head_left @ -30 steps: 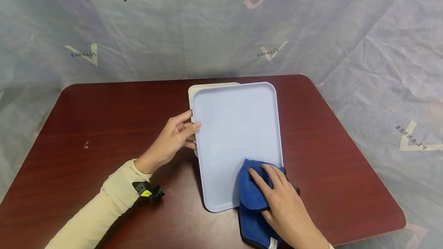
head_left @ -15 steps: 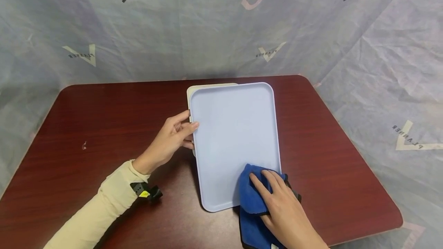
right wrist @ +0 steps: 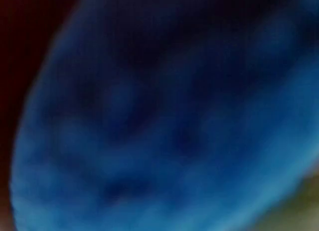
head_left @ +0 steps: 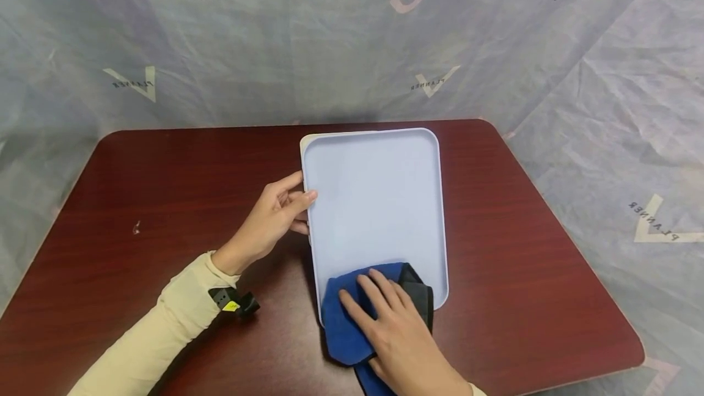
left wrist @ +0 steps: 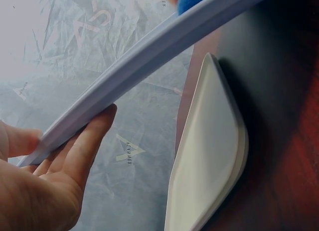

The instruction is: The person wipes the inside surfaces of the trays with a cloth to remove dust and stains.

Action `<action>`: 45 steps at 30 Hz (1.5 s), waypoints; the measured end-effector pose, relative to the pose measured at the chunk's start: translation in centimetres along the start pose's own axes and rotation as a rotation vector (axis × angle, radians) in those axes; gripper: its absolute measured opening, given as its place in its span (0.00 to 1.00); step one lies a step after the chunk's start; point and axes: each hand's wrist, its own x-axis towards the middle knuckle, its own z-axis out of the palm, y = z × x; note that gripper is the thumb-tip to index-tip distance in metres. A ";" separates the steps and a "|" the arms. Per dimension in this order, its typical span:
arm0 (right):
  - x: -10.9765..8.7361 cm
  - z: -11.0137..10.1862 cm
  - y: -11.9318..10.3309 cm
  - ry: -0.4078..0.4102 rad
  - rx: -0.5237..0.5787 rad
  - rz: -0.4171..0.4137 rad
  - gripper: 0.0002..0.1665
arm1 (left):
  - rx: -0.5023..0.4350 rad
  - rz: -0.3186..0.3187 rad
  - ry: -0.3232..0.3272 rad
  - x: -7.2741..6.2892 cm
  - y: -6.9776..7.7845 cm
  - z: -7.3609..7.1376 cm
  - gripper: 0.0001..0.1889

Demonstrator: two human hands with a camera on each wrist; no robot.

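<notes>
My left hand (head_left: 264, 222) grips the left edge of a pale blue rectangular tray (head_left: 376, 194), thumb on the front and fingers behind. The left wrist view shows this tray tilted up off the table, its rim between thumb and fingers. A blue cloth (head_left: 346, 316) with black edging and a dark grey patch lies across the tray's lower left and bottom edge. My right hand (head_left: 404, 341) holds the cloth against the tray, fingers spread over it and thumb tucked at its lower fold. Blurred blue cloth (right wrist: 164, 136) fills the right wrist view.
Behind the blue tray, a cream tray (left wrist: 209, 151) lies on the dark red wooden table (head_left: 522, 274); only its corner shows in the head view. A grey printed sheet (head_left: 352, 47) hangs beyond the table's back and right edges. A black strap (head_left: 236, 301) is on the left wrist.
My right hand has moved the cloth leftward along the tray's bottom, from the lower right corner to the lower left. The tray's bottom right corner is now uncovered. My left hand keeps its hold.
</notes>
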 end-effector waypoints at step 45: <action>-3.1 -2.7 4.8 -0.054 -0.040 0.278 0.45 | -0.010 -0.015 -0.032 0.1 0.5 -0.5 0.21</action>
